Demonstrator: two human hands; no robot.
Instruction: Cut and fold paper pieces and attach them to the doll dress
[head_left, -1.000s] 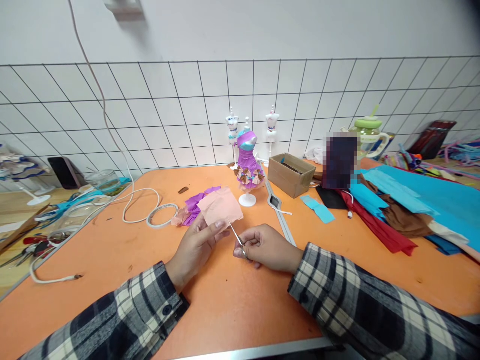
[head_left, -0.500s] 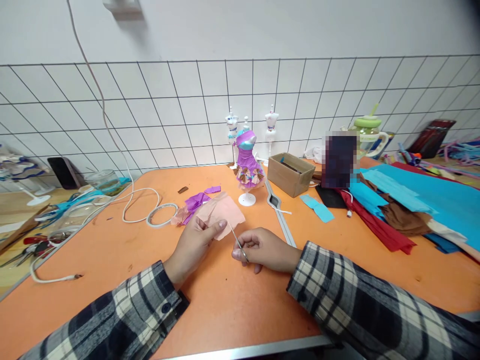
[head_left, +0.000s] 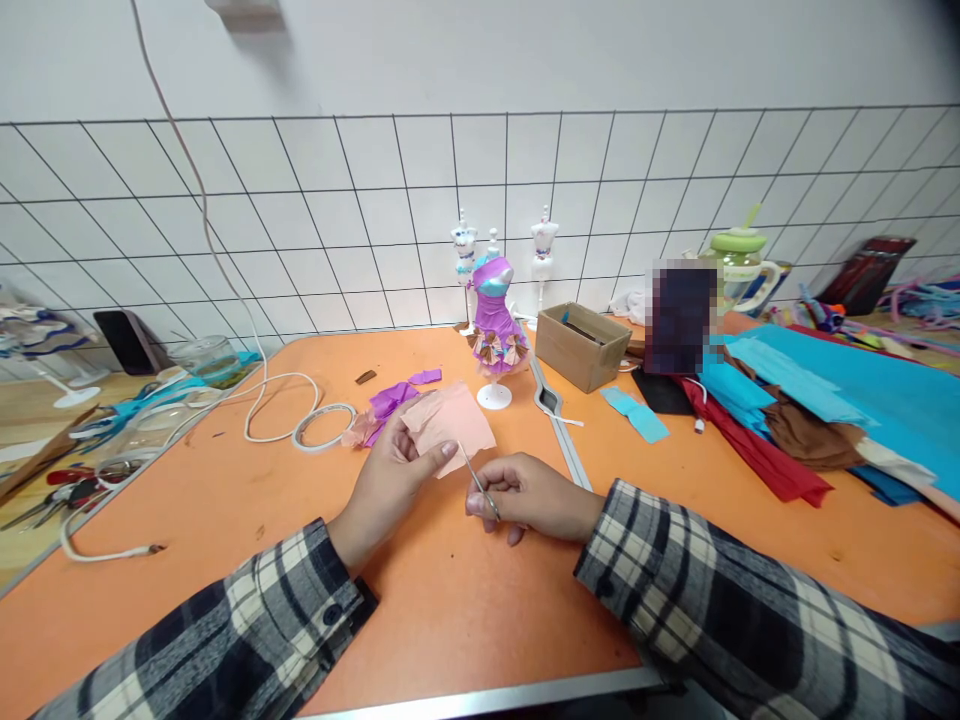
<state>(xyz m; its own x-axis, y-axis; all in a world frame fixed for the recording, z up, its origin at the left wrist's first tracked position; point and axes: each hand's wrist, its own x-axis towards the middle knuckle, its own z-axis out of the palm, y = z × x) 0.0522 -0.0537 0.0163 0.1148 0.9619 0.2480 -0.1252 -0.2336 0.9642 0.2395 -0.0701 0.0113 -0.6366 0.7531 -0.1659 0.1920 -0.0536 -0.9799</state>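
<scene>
Between thumb and fingers, my left hand (head_left: pixel 397 465) pinches a thin sheet of pink crepe paper (head_left: pixel 450 420). My right hand (head_left: pixel 521 495) is closed around the handles of small scissors (head_left: pixel 480 483), whose blades reach up and left to the lower right edge of the pink paper. Whether the blades are parted I cannot make out. Beyond my hands, a small dress form (head_left: pixel 493 325) on a white stand wears a purple dress with a ruffled brown and pink hem. Crumpled purple paper scraps (head_left: pixel 391 400) lie behind my left hand, beside more pink paper.
A roll of white tape (head_left: pixel 324 428) and a looping white cable (head_left: pixel 259 400) are at left. Two white dress forms (head_left: pixel 544 245) stand at the wall. At right are a cardboard box (head_left: pixel 582 345), a blue scrap (head_left: pixel 636 414), coloured paper sheets (head_left: pixel 892 400) and a jug (head_left: pixel 739 262).
The pink paper has shifted slightly to the right and turned a little in my left hand. My right hand and the scissors have barely moved.
</scene>
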